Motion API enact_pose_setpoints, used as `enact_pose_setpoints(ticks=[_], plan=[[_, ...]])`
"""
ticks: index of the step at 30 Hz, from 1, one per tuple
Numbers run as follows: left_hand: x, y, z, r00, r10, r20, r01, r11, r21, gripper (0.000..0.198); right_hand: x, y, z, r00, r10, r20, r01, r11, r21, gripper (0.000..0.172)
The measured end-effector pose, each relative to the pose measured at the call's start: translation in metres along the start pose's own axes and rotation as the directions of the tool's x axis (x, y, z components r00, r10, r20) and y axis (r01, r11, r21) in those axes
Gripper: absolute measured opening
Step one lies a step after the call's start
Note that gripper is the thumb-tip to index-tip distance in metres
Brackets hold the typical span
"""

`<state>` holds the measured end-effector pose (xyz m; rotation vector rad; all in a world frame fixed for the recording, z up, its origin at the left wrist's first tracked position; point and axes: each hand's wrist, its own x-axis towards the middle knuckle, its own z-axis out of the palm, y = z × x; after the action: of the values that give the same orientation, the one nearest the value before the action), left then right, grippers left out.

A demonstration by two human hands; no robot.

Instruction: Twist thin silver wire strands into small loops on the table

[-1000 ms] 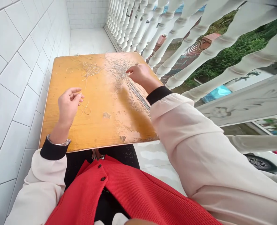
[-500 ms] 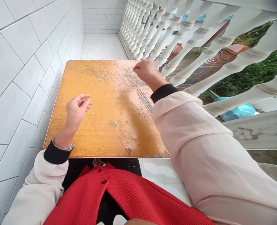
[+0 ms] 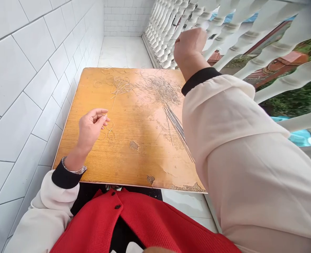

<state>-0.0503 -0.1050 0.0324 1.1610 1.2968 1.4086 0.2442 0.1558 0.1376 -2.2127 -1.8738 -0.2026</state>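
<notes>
Maybe our left hand (image 3: 90,127) pinches thin, pale, curly wire (image 3: 108,133), likely bendy, best held by ends; our right hand (image 3: 190,44) is curled.

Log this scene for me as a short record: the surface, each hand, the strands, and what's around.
Surface: wooden table, finish worn in patches
Left hand: above the table, thumb and fingertips together, near a thin loop; grip on it unclear
Right hand: raised, fingers curled; contents hidden
Strands: pale tangle, darker tangle, straight bundle partly behind the right sleeve
Around: white tiled wall left, white balusters right
</notes>
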Motion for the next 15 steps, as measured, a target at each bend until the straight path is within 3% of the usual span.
enact_pose_setpoints(ticks=[2,3,5,6,7,8,10,13,15], plan=[[-0.001,0.002,0.0,1.0,-0.007,-0.001,0.007,1.0,-0.004,0.014,0.011,-0.008,-0.001,0.997,0.036,-0.067,-0.041,0.996,-0.084,0.03],[-0.001,0.003,0.0,1.0,-0.008,-0.001,0.008,1.0,-0.006,0.013,0.014,-0.011,0.002,0.998,0.011,-0.068,-0.019,0.993,-0.113,0.034],[-0.003,0.004,0.0,1.0,-0.005,0.004,0.005,1.0,-0.015,0.012,0.014,-0.016,0.01,0.997,-0.075,-0.012,0.072,0.988,-0.138,0.041],[-0.005,0.005,0.0,1.0,0.0,0.009,0.0,1.0,-0.025,0.012,0.012,-0.018,0.016,0.992,-0.117,0.053,0.123,0.983,-0.134,0.035],[-0.006,0.005,0.0,1.0,0.008,0.013,-0.008,0.999,-0.036,0.011,0.008,-0.02,0.022,0.981,-0.149,0.128,0.164,0.98,-0.114,0.023],[-0.008,0.005,0.0,1.0,0.018,0.021,-0.017,0.999,-0.047,0.011,0.003,-0.022,0.029,0.966,-0.182,0.186,0.2,0.976,-0.085,0.022],[-0.011,0.005,0.001,0.998,0.04,0.046,-0.037,0.997,-0.061,0.01,-0.006,-0.029,0.04,0.95,-0.223,0.22,0.225,0.974,0.018,0.046],[-0.016,0.003,0.003,0.992,0.073,0.101,-0.068,0.996,-0.051,0.012,-0.014,-0.049,0.055,0.957,-0.277,0.087,0.254,0.944,0.211,0.046],[-0.017,0.001,0.004,0.988,0.088,0.125,-0.085,0.996,-0.037,0.014,-0.018,-0.07,0.066,0.935,-0.342,0.088,0.305,0.908,0.289,0.037]])
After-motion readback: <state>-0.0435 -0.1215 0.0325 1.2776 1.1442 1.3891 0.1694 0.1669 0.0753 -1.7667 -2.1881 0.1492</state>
